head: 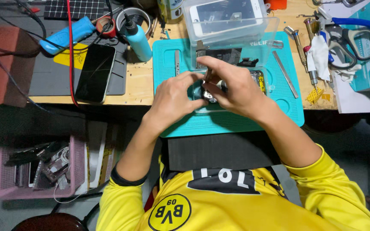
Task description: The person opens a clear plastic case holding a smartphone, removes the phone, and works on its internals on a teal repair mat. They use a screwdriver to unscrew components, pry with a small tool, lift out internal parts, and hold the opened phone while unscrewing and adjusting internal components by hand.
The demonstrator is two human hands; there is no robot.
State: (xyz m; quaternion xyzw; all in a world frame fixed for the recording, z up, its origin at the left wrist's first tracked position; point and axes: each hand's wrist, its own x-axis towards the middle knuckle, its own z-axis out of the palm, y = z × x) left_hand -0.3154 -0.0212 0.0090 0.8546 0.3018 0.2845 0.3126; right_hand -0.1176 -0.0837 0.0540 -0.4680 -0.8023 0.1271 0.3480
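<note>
On the tabletop [140, 81] lies a teal work mat [236, 122]. An opened phone [258, 81] lies across it left to right, mostly under my hands. My right hand [234, 87] pinches a thin tool [207, 76]; my left hand [174, 98] pinches a small metal part [208, 96] between them.

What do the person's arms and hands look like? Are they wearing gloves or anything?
No gloves: both the left hand and the right hand are bare, with no rings or watch in view. The bright yellow sleeves are pushed up past the elbows, and a dark band edges the left sleeve's cuff.
</note>
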